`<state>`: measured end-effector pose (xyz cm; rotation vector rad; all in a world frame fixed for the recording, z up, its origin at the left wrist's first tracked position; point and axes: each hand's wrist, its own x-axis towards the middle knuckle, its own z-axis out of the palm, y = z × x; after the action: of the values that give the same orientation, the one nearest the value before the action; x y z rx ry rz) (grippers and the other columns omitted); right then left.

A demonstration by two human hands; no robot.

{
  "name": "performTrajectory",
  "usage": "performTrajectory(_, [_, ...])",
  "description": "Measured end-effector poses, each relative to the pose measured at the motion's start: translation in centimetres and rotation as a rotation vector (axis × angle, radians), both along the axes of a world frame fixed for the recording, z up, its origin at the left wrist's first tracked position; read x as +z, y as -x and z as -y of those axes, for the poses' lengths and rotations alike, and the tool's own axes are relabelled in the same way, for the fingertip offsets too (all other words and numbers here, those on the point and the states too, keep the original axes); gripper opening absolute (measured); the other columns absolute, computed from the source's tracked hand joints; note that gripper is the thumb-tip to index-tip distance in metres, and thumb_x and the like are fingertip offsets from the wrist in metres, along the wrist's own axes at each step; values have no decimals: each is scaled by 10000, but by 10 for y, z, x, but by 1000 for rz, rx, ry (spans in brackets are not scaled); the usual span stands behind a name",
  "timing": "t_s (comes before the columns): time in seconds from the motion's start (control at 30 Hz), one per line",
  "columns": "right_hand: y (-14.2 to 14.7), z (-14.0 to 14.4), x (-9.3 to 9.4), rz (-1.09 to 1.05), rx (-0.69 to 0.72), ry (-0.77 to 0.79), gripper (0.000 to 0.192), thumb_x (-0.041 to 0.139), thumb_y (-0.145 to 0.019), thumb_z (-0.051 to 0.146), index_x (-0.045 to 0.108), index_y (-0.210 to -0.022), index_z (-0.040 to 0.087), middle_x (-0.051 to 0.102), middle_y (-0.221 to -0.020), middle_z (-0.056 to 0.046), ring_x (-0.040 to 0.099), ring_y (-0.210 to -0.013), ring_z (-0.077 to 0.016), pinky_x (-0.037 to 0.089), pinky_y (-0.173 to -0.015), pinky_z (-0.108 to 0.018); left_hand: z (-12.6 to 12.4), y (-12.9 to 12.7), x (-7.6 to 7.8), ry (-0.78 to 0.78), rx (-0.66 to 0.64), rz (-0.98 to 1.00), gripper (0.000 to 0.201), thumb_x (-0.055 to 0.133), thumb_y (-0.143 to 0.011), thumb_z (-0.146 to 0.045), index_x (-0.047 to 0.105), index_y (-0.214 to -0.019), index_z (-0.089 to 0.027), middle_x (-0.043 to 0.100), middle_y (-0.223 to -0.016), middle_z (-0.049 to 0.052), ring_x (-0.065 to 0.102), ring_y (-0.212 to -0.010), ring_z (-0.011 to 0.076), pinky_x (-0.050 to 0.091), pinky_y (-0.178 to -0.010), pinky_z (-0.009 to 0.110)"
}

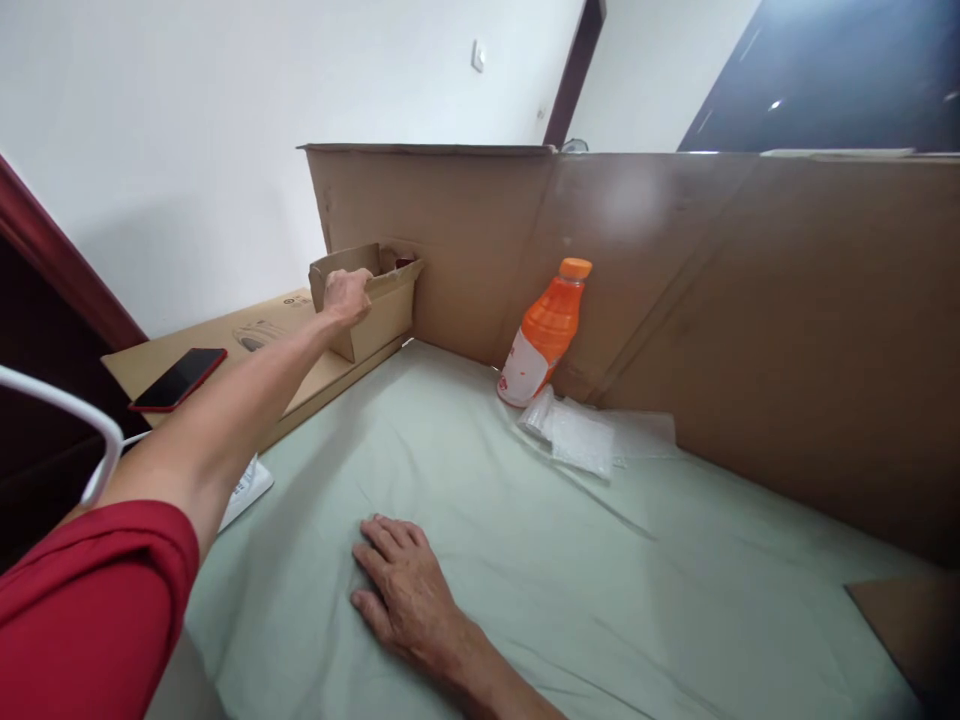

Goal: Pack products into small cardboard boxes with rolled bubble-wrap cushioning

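Observation:
My left hand (347, 297) is stretched out to a small, open-topped cardboard box (384, 310) at the back left. Its fingers curl over the box's near rim, and their tips are partly hidden. Something dark red (404, 262) shows inside the box, too small to name. My right hand (409, 590) lies palm down on the pale green cloth (465, 480), fingers extended, holding nothing. Farther back, an orange bottle (546, 335) with an orange cap leans to the right against the cardboard panel. At its foot lie clear plastic bubble-wrap pieces (581, 435).
A tall cardboard panel (465, 220) walls off the back. The small box stands on a flat carton (292, 385), which also carries a black phone (180, 379) with a red edge. A white packet (251, 488) lies under my left arm. A white cable (67, 400) arcs at the left.

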<state>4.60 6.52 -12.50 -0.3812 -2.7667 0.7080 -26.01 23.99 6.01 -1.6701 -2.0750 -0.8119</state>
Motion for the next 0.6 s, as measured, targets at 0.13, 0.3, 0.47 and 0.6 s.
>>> performTrajectory(0.13, [-1, 0, 1, 1, 0, -15, 361, 612, -927, 365, 604, -1247, 197, 552, -1452, -90, 427, -1380, -252, 302, -1136, -415, 47, -27, -5, 46, -1, 36, 277, 599, -938, -222, 635, -1198, -130, 665, -1182, 111, 633, -1081, 253, 532, -961, 473])
performTrajectory(0.3, [3, -1, 6, 11, 23, -82, 362, 616, -929, 362, 610, -1246, 186, 561, -1444, -103, 447, -1368, -254, 339, -1110, -424, 150, -80, -31, 43, -293, 123, 394, 453, -814, -105, 698, -1115, -178, 728, -1097, 74, 650, -1094, 253, 493, -1046, 444])
performTrajectory(0.47, [-6, 21, 18, 98, 17, -192, 364, 579, -957, 384, 630, -1231, 149, 557, -1439, -146, 472, -1332, -307, 377, -1086, -469, 235, -124, -47, 19, -618, 275, 346, 501, -815, -180, 735, -1061, -244, 758, -1086, 45, 669, -1130, 267, 362, -1186, 532])
performTrajectory(0.6, [-60, 62, 28, 95, 118, -155, 329, 603, -932, 441, 660, -1143, 195, 572, -1423, -113, 503, -1294, -282, 395, -1074, -424, 278, -136, -45, 40, -701, 257, 372, 517, -843, -153, 743, -1094, -308, 747, -1139, 22, 646, -1198, 283, 345, -1200, 568])
